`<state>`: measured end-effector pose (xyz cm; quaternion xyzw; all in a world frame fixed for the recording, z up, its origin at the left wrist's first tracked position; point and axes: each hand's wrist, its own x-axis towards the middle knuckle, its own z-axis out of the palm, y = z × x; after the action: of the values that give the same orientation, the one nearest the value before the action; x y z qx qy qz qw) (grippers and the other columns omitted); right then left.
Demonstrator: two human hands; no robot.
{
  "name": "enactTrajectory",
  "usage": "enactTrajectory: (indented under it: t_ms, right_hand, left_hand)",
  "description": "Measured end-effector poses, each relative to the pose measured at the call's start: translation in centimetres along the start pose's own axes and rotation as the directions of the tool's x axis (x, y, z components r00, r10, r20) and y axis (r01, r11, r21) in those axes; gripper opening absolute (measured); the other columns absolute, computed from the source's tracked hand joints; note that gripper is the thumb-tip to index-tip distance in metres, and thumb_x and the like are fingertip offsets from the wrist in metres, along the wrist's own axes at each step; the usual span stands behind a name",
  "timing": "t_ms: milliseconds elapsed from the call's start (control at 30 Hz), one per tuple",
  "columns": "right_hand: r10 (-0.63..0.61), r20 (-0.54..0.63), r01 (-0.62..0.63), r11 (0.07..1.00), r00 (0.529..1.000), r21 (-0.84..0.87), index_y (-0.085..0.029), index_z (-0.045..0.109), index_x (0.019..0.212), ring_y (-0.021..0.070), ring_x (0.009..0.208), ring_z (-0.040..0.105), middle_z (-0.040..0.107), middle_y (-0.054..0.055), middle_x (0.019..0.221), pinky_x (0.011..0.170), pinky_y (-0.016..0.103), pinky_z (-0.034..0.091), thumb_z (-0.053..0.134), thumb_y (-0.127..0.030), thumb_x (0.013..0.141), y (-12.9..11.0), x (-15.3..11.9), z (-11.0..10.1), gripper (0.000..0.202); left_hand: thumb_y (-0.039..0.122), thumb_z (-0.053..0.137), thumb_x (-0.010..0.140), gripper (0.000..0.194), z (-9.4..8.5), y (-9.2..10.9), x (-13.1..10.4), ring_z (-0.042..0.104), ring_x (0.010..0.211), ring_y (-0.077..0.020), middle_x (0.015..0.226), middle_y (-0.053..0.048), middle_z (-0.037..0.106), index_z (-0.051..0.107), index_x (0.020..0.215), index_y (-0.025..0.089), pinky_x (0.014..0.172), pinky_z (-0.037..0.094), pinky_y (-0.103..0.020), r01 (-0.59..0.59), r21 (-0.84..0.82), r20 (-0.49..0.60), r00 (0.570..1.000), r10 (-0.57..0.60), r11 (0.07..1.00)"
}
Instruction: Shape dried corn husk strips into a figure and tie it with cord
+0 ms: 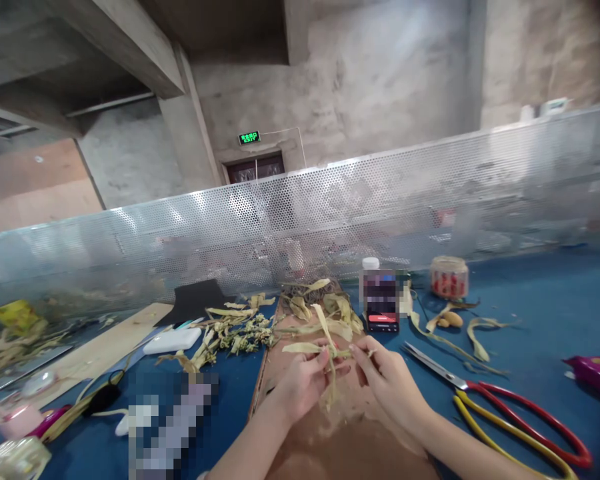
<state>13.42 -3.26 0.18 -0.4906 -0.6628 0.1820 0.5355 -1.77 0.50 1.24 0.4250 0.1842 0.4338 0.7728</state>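
My left hand (305,380) and my right hand (387,373) work close together over a brown board (350,440). Between their pinched fingers are pale dried leaf strips (325,327), crossed and apparently knotted where they meet. One strip points up, one to the left, and one hangs down. More dried leaves (347,310) lie at the board's far end. To the left is a heap of small folded or knotted leaf pieces (245,333). Scissors (463,385) with one red and one yellow handle lie partly open at the right, apart from my right hand.
A perforated metal screen (320,213) stands behind the blue tabletop (520,293). Beyond the board are a phone (383,303) and a lidded jar (449,277). A white case (173,341) lies left, and a purple packet (595,373) at far right.
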Motion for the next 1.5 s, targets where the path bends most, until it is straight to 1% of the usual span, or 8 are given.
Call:
enactTrajectory:
  t_ms: [300,400,500,600,800,1167,1400,1500]
  right_hand:
    - [-0.008,-0.069,0.009,1.000,0.998,0.012,-0.019,0.046,0.065,0.0099,0.047,0.040,0.043,-0.004,0.051,0.047,0.021,0.033,0.038,-0.038,0.088,0.6,0.2,-0.3,0.032]
    - [-0.033,-0.005,0.033,0.998,0.999,0.046,-0.017,0.051,0.072,0.0098,0.048,0.041,0.045,-0.004,0.053,0.047,0.020,0.036,0.037,-0.037,0.089,0.6,0.2,-0.6,0.030]
    - [-0.091,0.074,0.081,0.989,0.993,0.127,-0.017,0.055,0.097,0.0118,0.060,0.052,0.056,0.001,0.071,0.055,0.021,0.044,0.043,-0.034,0.086,0.5,0.5,-1.0,0.023]
    - [-0.188,0.130,0.168,0.974,0.974,0.151,-0.023,0.045,0.122,0.0166,0.084,0.056,0.056,0.006,0.100,0.070,0.027,0.049,0.059,-0.030,0.076,0.2,0.8,-0.9,0.048]
    - [-0.237,0.139,0.218,0.966,0.962,0.137,-0.023,0.062,0.100,0.0136,0.077,0.056,0.051,0.002,0.088,0.068,0.024,0.049,0.060,-0.027,0.076,0.6,0.7,0.3,0.024]
    - [-0.239,0.178,0.227,0.970,0.955,0.085,-0.021,0.062,0.088,0.0123,0.073,0.056,0.053,0.001,0.084,0.066,0.022,0.047,0.054,-0.023,0.081,1.3,1.0,-0.1,0.011]
    - [-0.294,0.155,0.287,0.956,0.943,0.065,-0.022,0.060,0.091,0.0143,0.080,0.056,0.054,0.003,0.087,0.071,0.024,0.047,0.052,-0.022,0.083,2.0,1.0,-0.1,0.012]
    - [-0.301,0.151,0.294,0.954,0.942,0.064,-0.022,0.060,0.092,0.0143,0.080,0.056,0.055,0.003,0.087,0.072,0.025,0.047,0.052,-0.021,0.083,1.9,1.1,0.0,0.013]
  left_hand:
    - [0.016,0.068,0.070,0.009,-0.1,0.1,0.0,0.062,0.076,-0.0169,0.072,-0.004,0.063,0.065,0.078,0.013,0.081,0.045,-0.032,0.014,0.048,-0.038,0.999,-0.012,0.999]
    - [0.016,0.067,0.070,0.009,-0.2,0.1,0.0,0.062,0.076,-0.0167,0.071,-0.004,0.063,0.064,0.078,0.013,0.081,0.044,-0.032,0.018,0.031,-0.034,0.999,-0.017,0.999]
    - [0.017,0.066,0.072,0.007,-0.2,0.0,0.0,0.061,0.073,-0.0148,0.072,-0.004,0.062,0.063,0.077,0.012,0.079,0.044,-0.031,0.012,-0.020,-0.023,1.000,-0.013,1.000]
    - [0.018,0.066,0.072,0.009,0.0,-0.3,0.0,0.060,0.069,-0.0137,0.073,-0.004,0.062,0.063,0.079,0.013,0.071,0.045,-0.026,0.035,-0.037,-0.004,0.999,-0.035,0.999]
    - [0.019,0.065,0.073,0.012,0.1,-1.5,0.3,0.061,0.071,-0.0158,0.077,-0.007,0.064,0.063,0.083,0.013,0.068,0.045,-0.026,0.046,-0.007,0.026,0.999,-0.046,0.999]
    - [0.032,0.053,0.082,0.020,0.3,-1.3,0.3,0.055,0.061,-0.0112,0.072,-0.004,0.061,0.060,0.082,0.013,0.071,0.043,-0.028,0.118,-0.042,0.008,0.993,-0.118,0.992]
    - [0.040,0.055,0.079,0.033,0.5,-1.8,0.5,0.058,0.071,-0.0166,0.077,-0.007,0.064,0.061,0.092,0.010,0.068,0.042,-0.028,-0.031,0.244,-0.099,0.993,0.057,0.969]
    - [0.044,0.052,0.079,0.038,0.4,-1.8,0.4,0.059,0.073,-0.0187,0.077,-0.007,0.065,0.062,0.093,0.010,0.067,0.043,-0.029,-0.017,0.419,-0.170,0.981,0.097,0.908]
